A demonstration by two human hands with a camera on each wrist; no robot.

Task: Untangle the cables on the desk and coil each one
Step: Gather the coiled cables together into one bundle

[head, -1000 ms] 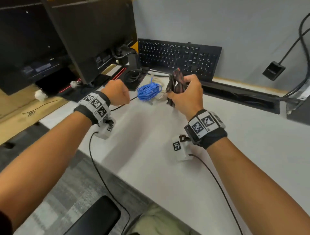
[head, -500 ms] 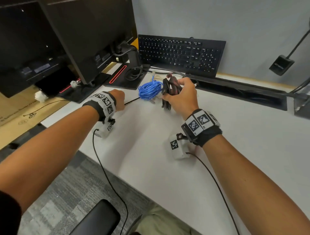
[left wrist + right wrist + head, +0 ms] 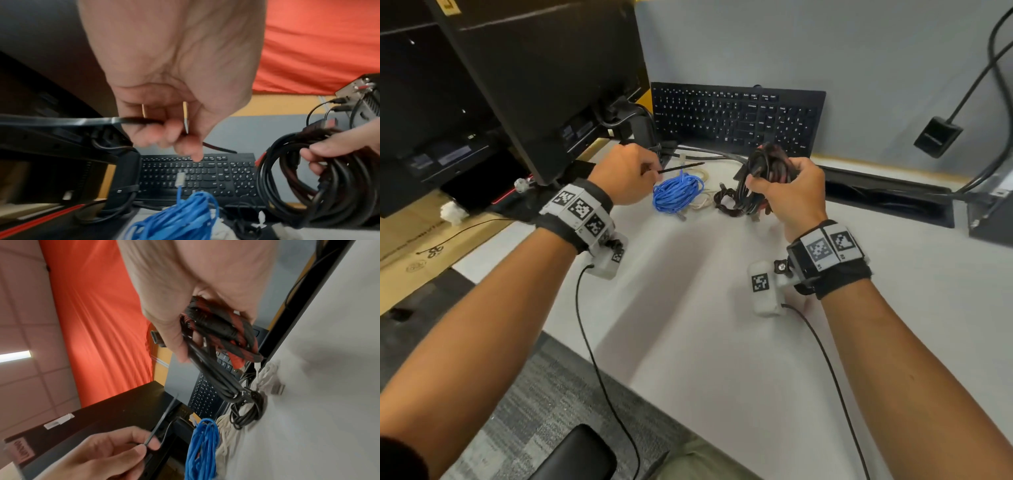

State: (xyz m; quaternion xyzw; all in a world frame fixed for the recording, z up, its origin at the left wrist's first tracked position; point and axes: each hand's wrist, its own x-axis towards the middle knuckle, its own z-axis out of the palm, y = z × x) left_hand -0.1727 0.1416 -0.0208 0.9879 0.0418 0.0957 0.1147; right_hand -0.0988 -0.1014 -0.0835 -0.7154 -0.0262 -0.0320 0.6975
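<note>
My right hand [image 3: 787, 192] grips a coiled bundle of black and red-black cables [image 3: 767, 164], held upright just above the white desk [image 3: 722, 325]; the right wrist view shows the same bundle [image 3: 226, 332] in my fingers. To its left, my left hand [image 3: 630, 178] pinches a thin black tie strip [image 3: 681, 167], whose end [image 3: 220, 148] pokes out past my thumb. Between the hands a blue cable coil [image 3: 677, 192] lies on the desk. Beside it are a whitish cable [image 3: 702, 204] and a small black coil [image 3: 726, 204].
A black keyboard [image 3: 736, 116] leans against the partition behind the cables. A monitor [image 3: 544, 78] and its stand [image 3: 643, 133] stand at the left. A cable slot [image 3: 887, 202] runs along the desk's back edge. A dark box [image 3: 993, 219] sits at the far right.
My left hand has come up off the desk with the thin black strip in it. My right hand keeps its hold on the black bundle and has shifted slightly right.
</note>
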